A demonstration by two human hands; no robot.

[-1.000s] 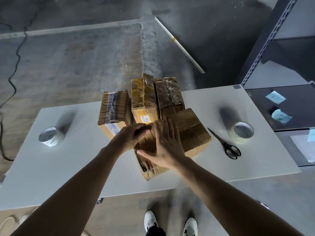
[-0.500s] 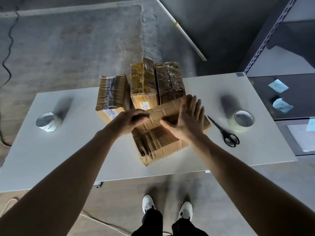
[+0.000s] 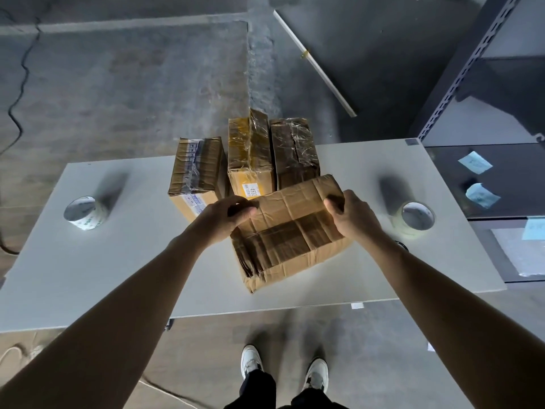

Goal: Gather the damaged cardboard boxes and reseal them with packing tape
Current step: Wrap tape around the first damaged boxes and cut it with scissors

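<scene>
Head view: the left hand [image 3: 227,215] and right hand [image 3: 351,215] each grip an end of the crumpled box [image 3: 287,231], which rests on the table [image 3: 118,270] before three taped boxes [image 3: 250,152]. Tape rolls [image 3: 84,212] sit at either side.

Cracked grey concrete floor [image 3: 118,84], white table [image 3: 118,276], dark metal shelving rack [image 3: 460,69] at right with blue notes [image 3: 474,162]. White strip [image 3: 315,63] and black cable [image 3: 17,93] on floor.

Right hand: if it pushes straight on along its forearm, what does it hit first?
The right hand grips the near box; beyond that corner, probably the dark taped box, though depth is unclear.
</scene>
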